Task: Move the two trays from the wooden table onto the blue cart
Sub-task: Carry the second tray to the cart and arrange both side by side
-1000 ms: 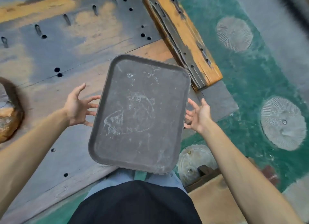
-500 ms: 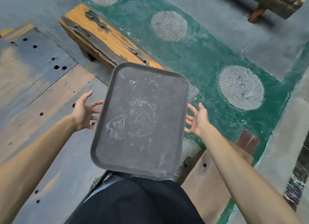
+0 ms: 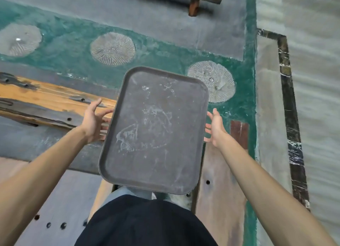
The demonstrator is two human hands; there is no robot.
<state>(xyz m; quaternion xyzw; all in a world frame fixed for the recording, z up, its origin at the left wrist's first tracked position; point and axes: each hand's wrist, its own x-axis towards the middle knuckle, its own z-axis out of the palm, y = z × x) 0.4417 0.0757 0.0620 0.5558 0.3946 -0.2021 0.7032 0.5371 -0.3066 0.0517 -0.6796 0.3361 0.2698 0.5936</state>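
two hands — left hand [image 3: 93, 121], right hand [image 3: 216, 129] — carrying dark tray [image 3: 154, 131]

We see tray [image 3: 154, 131] betw. left hand [image 3: 93, 121] & right hand [image 3: 216, 130]: dark grey, matt, looks like plastic, scuffed w/ whitish smears & scratches. Wooden bench [image 3: 46, 102] beyond left hand: orange grain, rough, worn grey patches, dark metal-looking strips. Boards [image 3: 219, 181] under right forearm: pale wood, dull, drilled holes. Floor [image 3: 156, 49] beyond tray: green coating, slightly glossy, patchy; round ribbed grey discs [image 3: 112, 50] set in it. Right of right hand we note dark marble-like strip [image 3: 292, 117], white veins. Black cloth [image 3: 145, 221] near us, matt.
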